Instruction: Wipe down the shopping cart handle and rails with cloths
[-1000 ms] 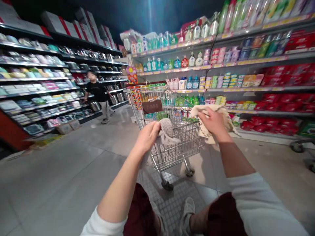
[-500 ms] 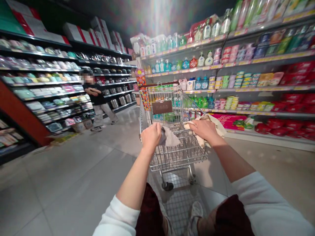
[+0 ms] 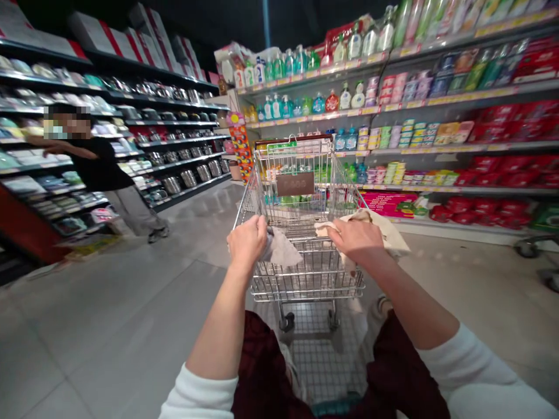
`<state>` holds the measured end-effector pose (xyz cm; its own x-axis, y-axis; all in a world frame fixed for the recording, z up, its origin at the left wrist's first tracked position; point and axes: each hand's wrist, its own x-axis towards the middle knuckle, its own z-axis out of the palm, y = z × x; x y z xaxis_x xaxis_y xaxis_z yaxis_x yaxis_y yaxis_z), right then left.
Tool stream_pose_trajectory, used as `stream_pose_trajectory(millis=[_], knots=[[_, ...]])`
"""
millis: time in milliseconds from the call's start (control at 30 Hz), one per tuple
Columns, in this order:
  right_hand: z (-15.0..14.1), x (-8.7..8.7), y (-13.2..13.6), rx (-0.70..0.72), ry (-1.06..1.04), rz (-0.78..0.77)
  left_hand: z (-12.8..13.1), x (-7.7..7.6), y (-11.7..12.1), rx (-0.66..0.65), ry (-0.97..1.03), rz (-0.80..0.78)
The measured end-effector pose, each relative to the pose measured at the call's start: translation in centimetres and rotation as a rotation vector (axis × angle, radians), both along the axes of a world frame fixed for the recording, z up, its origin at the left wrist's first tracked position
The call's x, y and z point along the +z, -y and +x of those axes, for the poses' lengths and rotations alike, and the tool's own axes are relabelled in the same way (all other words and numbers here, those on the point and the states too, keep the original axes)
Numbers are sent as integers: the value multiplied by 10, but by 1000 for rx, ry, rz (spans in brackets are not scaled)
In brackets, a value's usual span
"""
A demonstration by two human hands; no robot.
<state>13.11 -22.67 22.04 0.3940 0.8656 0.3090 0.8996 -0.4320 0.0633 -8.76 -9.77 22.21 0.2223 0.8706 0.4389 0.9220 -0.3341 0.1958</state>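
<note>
In front of me stands a wire shopping cart (image 3: 308, 285), with a brown panel (image 3: 296, 184) on its far side. My left hand (image 3: 247, 240) is closed in a fist round a pale grey cloth (image 3: 283, 247) at the cart's near left corner. On the opposite corner, my right hand (image 3: 358, 237) grips a cream cloth (image 3: 393, 233) whose loose end hangs outward. The cart rim under both hands is mostly covered.
Shelves of bottles and tubs (image 3: 345, 102) line the right and back. Shelves with metal pots (image 3: 187, 179) run along the left, where a person in a black top (image 3: 102, 166) leans. Black wheels (image 3: 527, 248) show at the right edge over the tiled floor (image 3: 131, 326).
The person in black appears larger and farther left in view. My legs have shifted in step, and black wheels have come into view at the right. Both hands keep their hold.
</note>
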Motion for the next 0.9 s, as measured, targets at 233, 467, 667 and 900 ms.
stream_pose_trajectory(millis=[233, 467, 667, 900], knots=[[6, -11, 34, -32, 105, 62, 12, 16, 7, -164, -86, -180], [13, -18, 65, -24, 133, 144, 22, 15, 17, -216, -22, -184], [35, -8, 93, 13, -46, 162, 16, 7, 15, -432, 715, -157], [88, 12, 121, 543, -397, 19, 8, 13, 18, -693, 1158, -563]])
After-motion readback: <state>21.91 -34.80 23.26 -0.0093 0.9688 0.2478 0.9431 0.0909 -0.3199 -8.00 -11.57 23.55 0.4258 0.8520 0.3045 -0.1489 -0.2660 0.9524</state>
